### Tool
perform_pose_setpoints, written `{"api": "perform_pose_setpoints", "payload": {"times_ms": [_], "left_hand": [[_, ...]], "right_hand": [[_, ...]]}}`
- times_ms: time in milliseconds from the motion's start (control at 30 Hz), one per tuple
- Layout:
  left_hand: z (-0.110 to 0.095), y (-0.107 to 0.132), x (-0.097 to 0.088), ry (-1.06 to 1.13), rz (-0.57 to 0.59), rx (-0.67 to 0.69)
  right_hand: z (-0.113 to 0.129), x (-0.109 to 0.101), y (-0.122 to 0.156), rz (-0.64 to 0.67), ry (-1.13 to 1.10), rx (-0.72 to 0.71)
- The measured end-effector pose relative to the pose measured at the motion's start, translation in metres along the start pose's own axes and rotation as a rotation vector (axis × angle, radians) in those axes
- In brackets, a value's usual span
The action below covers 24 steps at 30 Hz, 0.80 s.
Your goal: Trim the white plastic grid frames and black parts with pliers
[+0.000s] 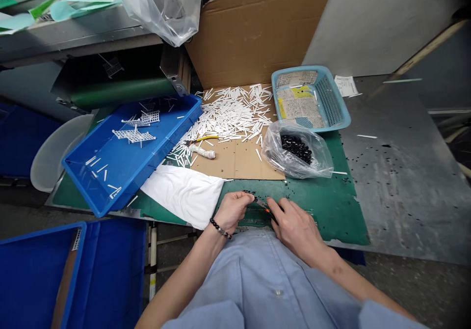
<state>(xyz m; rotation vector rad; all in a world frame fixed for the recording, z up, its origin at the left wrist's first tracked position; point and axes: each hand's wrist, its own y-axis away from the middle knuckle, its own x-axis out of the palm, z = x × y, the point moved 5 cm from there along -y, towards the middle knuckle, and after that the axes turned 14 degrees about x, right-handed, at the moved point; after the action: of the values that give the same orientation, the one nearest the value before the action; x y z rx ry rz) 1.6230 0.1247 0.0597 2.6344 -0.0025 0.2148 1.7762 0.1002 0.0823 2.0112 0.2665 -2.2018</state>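
My right hand (296,223) is wrapped round a small knife (271,214) with a dark handle and a touch of orange; its blade points left. At the blade's tip, my left hand (235,208) has thumb and finger pinched together, and whatever they hold is too small to make out. Tiny black bits (250,192) lie on the green mat (331,196) just beyond my fingers. Further up, a clear plastic bag (320,147) holds glossy black pieces (296,147). A folded white cloth (184,191) lies left of my left hand.
White sticks (235,110) are heaped on cardboard (239,159), near yellow-handled pliers (204,138) and a white-wrapped piece (202,151). A blue tray (106,162) with white lattice parts (134,135) stands left. A light-blue basket (336,103) sits behind the bag. Metal table (405,172) extends right.
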Motion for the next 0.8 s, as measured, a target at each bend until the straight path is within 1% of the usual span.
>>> {"api": "perform_pose_setpoints", "payload": {"times_ms": [100,167,200,267,333,400,433,500,567,700,733,800], "left_hand": [[0.004,-0.002,0.002,-0.014,-0.015,0.005],[0.007,-0.004,0.001,0.017,-0.001,0.018],[0.007,-0.005,0.001,0.068,0.017,0.034],[0.005,-0.008,-0.001,0.237,0.092,0.088],[-0.001,-0.009,-0.003,0.420,0.202,0.155],[-0.008,-0.009,-0.007,0.522,0.278,0.194],[-0.011,-0.009,-0.010,0.535,0.285,0.201],[-0.012,-0.011,-0.014,0.483,0.256,0.195],[-0.010,-0.015,-0.016,0.376,0.219,0.171],[0.002,-0.026,-0.013,0.212,0.184,0.134],[0.005,-0.029,-0.013,0.145,0.162,0.151],[0.007,-0.035,-0.015,-0.099,0.096,0.256]], "right_hand": [[-0.001,0.007,0.001,0.027,-0.018,0.014],[-0.003,0.010,0.002,0.003,-0.063,0.014],[-0.003,0.011,0.003,-0.019,-0.099,0.010],[-0.005,0.012,0.004,-0.069,-0.187,0.010],[-0.009,0.012,0.006,-0.106,-0.269,0.032],[-0.013,0.011,0.007,-0.130,-0.331,0.067],[-0.015,0.010,0.008,-0.139,-0.355,0.081],[-0.018,0.010,0.008,-0.152,-0.387,0.097],[-0.018,0.009,0.008,-0.153,-0.398,0.103],[-0.017,0.009,0.008,-0.151,-0.397,0.110],[-0.017,0.009,0.008,-0.151,-0.395,0.112],[-0.017,0.010,0.008,-0.152,-0.392,0.116]]}}
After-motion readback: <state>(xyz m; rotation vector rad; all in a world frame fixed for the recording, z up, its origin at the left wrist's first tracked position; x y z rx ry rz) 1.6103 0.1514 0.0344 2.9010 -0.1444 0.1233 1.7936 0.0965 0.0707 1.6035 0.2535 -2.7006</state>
